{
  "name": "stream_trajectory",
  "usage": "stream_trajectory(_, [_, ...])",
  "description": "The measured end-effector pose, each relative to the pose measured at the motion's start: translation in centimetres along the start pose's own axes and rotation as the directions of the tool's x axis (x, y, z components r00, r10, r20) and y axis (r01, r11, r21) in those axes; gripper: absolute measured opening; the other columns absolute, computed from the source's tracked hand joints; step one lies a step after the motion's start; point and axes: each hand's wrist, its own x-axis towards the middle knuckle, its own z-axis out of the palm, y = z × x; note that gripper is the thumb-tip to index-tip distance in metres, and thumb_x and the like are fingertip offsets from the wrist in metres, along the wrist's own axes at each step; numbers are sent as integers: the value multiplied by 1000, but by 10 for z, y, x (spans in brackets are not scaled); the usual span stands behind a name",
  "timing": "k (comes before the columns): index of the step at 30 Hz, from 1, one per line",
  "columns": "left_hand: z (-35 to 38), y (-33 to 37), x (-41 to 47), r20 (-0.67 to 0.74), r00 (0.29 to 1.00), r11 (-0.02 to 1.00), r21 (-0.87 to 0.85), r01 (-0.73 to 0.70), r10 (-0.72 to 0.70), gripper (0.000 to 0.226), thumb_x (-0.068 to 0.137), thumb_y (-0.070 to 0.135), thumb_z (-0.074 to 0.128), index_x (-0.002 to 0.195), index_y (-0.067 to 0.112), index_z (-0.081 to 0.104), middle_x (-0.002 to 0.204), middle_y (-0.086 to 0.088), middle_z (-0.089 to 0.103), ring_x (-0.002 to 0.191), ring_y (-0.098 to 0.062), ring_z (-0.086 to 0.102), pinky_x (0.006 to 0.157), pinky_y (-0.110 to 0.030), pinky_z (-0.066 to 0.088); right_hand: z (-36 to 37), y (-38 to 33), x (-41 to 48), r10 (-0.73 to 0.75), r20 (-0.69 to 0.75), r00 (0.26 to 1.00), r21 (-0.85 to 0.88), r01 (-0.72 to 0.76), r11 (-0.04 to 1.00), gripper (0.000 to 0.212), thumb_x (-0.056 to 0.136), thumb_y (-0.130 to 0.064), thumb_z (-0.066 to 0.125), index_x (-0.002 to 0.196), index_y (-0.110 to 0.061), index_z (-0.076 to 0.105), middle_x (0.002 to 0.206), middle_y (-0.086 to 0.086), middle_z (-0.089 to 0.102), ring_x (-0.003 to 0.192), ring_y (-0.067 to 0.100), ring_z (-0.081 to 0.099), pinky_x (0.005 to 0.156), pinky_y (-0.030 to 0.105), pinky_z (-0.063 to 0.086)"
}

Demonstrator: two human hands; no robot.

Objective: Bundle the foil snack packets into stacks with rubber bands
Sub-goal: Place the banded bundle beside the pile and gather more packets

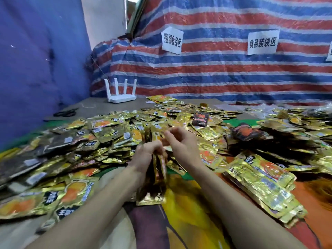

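Observation:
A stack of gold foil snack packets [154, 187] stands on edge at the middle of the view, and my left hand [146, 154] grips its upper part. My right hand [181, 142] is just to the right and above, fingers curled and pinching at the stack's top edge; motion blur hides whether a rubber band is between the fingers. Loose gold and dark foil packets [107, 133] lie heaped all across the surface behind and beside my hands.
A bundled stack of gold packets [264, 187] lies at the right. A white router [122, 94] and black scissors [65, 113] sit at the back left. A striped tarp [215, 74] with paper signs forms the back wall.

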Motion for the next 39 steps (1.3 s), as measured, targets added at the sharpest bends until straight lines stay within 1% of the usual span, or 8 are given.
stream_trajectory(3, [-2, 1, 3, -19, 998, 998, 35, -51, 52, 19, 64, 12, 60, 79, 2, 58, 71, -16, 44, 56, -26, 46, 49, -27, 39, 1, 6, -2, -11, 97, 995, -32, 14, 999, 19, 97, -16, 65, 80, -23, 71, 70, -10, 68, 67, 6, 62, 61, 20, 50])
stream_trajectory(10, [-14, 5, 10, -16, 994, 982, 156, -103, 107, 20, 59, 15, 60, 76, 3, 59, 71, -14, 48, 57, -19, 48, 54, -30, 42, -1, 10, -7, 13, 158, 987, 52, -22, 998, 15, 99, -11, 62, 88, -3, 70, 72, 4, 68, 63, 11, 63, 59, 26, 51])
stream_trajectory(15, [-20, 7, 15, -62, 997, 997, 69, -31, 35, 42, 60, 15, 63, 101, 7, 59, 89, -15, 44, 72, -28, 44, 62, -34, 40, -5, 9, -9, 65, 264, 962, 210, -123, 970, 23, 97, -5, 61, 78, -13, 71, 66, -5, 70, 63, 4, 66, 60, 16, 49])
stream_trajectory(20, [-22, 9, 15, 134, 990, 999, -16, 48, -45, 45, 65, 9, 57, 109, 4, 53, 91, -13, 42, 60, -16, 45, 61, -33, 39, -9, 0, -5, 183, 395, 900, 555, -392, 733, 22, 75, -15, 58, 54, -16, 66, 60, 1, 59, 61, 14, 57, 72, 29, 45])
stream_trajectory(23, [-19, 9, 14, 178, 982, 997, -34, 64, -57, 21, 63, 8, 57, 85, 6, 56, 85, -10, 45, 58, -17, 46, 62, -34, 40, -16, -2, -3, 210, 430, 878, 728, -474, 495, 19, 74, -11, 56, 61, -13, 69, 62, 3, 58, 64, 18, 56, 80, 32, 53])
stream_trajectory(26, [-19, 7, 15, 243, 968, 997, -18, 74, -67, 26, 63, 9, 57, 89, 6, 54, 75, -5, 49, 59, -16, 47, 63, -34, 41, -18, -4, -4, 238, 424, 874, 783, -485, 388, 26, 88, -1, 46, 90, -6, 71, 77, 4, 71, 48, 9, 51, 58, 24, 57])
stream_trajectory(31, [-17, 6, 16, 214, 976, 999, -7, 37, -35, 15, 64, 13, 56, 78, 9, 61, 69, -4, 51, 57, -18, 49, 60, -32, 43, -13, -3, -6, 209, 457, 865, 676, -490, 550, 38, 89, -8, 62, 127, -15, 63, 123, 3, 73, 81, 16, 74, 53, 22, 59])
stream_trajectory(39, [-26, 0, 20, -268, 941, 977, 4, -215, 208, 27, 76, 12, 68, 52, 19, 59, 50, 2, 47, 46, -19, 48, 45, -30, 46, -3, 6, -14, 193, 380, 905, 362, -338, 869, 67, 70, -23, 89, 133, -21, 65, 124, 2, 70, 103, 19, 73, 70, 41, 62])
